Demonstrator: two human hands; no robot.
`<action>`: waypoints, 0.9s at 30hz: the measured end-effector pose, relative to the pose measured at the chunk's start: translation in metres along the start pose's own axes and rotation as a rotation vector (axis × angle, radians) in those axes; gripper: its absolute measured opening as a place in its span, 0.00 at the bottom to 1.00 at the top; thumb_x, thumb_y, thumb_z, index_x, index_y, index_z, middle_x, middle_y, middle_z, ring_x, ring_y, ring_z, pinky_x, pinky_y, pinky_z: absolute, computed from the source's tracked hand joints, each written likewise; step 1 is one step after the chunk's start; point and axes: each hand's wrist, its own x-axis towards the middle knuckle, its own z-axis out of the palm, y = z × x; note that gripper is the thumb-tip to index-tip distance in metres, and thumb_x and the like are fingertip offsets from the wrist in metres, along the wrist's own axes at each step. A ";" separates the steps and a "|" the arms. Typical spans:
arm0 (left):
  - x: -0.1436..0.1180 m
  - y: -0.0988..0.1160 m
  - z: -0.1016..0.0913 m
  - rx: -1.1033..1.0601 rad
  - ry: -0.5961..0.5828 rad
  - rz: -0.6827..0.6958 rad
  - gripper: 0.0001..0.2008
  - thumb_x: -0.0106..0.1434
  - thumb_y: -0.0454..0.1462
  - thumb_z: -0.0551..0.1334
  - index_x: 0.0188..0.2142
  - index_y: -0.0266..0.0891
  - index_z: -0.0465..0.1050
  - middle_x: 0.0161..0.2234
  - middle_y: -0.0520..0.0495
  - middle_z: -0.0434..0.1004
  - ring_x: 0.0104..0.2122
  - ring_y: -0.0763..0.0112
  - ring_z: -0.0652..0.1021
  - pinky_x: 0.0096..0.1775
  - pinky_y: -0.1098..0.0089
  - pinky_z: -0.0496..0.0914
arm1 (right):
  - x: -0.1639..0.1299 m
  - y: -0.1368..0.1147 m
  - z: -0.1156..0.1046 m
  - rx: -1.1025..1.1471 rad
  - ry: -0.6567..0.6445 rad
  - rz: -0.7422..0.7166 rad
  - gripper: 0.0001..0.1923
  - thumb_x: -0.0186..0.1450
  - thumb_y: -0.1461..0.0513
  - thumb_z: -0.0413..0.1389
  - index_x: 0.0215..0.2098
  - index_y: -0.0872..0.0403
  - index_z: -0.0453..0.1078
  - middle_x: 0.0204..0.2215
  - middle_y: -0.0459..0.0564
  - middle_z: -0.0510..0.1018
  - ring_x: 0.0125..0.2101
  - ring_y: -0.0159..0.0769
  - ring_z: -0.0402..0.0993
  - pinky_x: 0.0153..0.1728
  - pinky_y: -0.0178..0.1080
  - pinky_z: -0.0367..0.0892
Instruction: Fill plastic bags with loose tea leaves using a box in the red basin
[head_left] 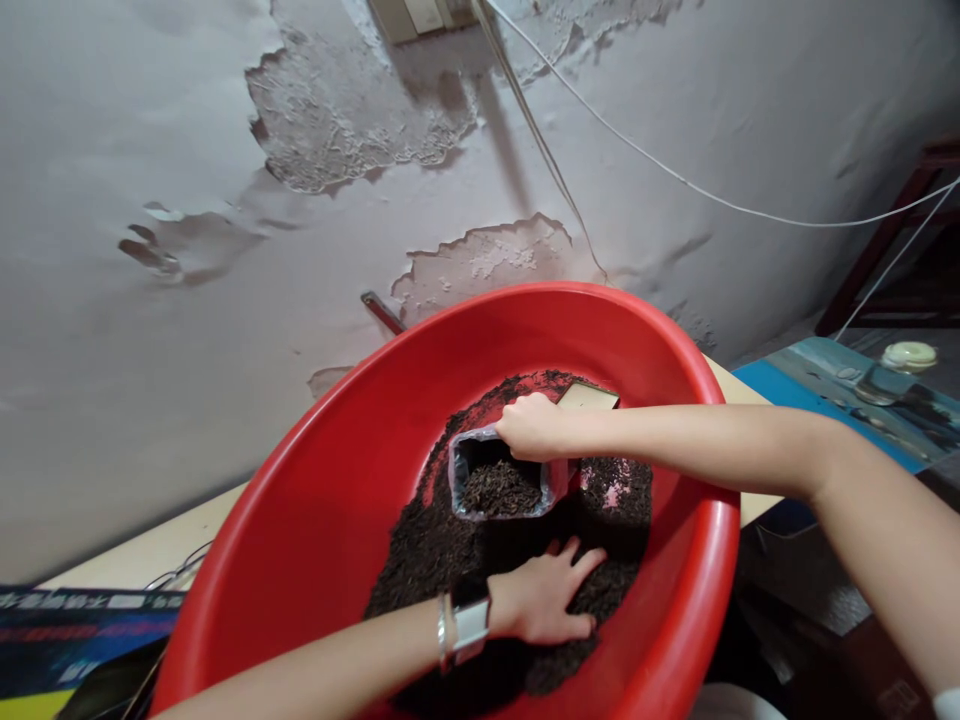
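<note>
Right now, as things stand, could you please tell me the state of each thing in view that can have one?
Left hand: open, fingers spread at the soil
Right hand: closed on the clear bag's rim
Clear bag: mouth open, partly filled
Soil: loose, spread unevenly
Red tub: open-topped, soil inside
Watch: strapped on
Wall: surface peeling in patches
White cable: hanging slack

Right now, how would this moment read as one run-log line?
left hand: spread on dark soil; right hand: gripping plastic bag at rim; bag: open, holding soil; place: red tub
</note>
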 end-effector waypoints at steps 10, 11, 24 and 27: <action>-0.023 -0.003 0.009 0.131 0.084 0.036 0.29 0.51 0.41 0.67 0.52 0.38 0.63 0.52 0.32 0.66 0.49 0.47 0.71 0.46 0.55 0.68 | -0.004 -0.001 -0.001 0.014 0.008 -0.016 0.14 0.60 0.65 0.49 0.39 0.58 0.74 0.32 0.60 0.77 0.37 0.44 0.75 0.33 0.41 0.68; -0.024 -0.001 0.005 0.156 0.082 0.067 0.28 0.50 0.40 0.68 0.51 0.39 0.64 0.50 0.34 0.67 0.47 0.48 0.72 0.44 0.56 0.69 | -0.004 0.000 -0.002 0.006 -0.009 -0.012 0.13 0.60 0.65 0.49 0.39 0.59 0.74 0.32 0.61 0.77 0.37 0.44 0.75 0.33 0.41 0.68; -0.074 0.010 -0.060 0.342 0.521 0.000 0.15 0.58 0.33 0.60 0.46 0.42 0.64 0.46 0.44 0.68 0.43 0.60 0.70 0.35 0.64 0.70 | -0.008 -0.003 -0.009 -0.033 -0.050 0.020 0.14 0.59 0.65 0.49 0.38 0.59 0.74 0.31 0.61 0.78 0.35 0.44 0.76 0.32 0.40 0.68; -0.072 -0.003 -0.064 0.416 0.662 -0.094 0.15 0.57 0.30 0.59 0.45 0.41 0.65 0.47 0.44 0.68 0.45 0.58 0.69 0.39 0.62 0.69 | -0.008 -0.003 -0.008 -0.039 -0.051 0.014 0.14 0.61 0.64 0.48 0.37 0.58 0.74 0.31 0.60 0.78 0.35 0.43 0.76 0.32 0.41 0.69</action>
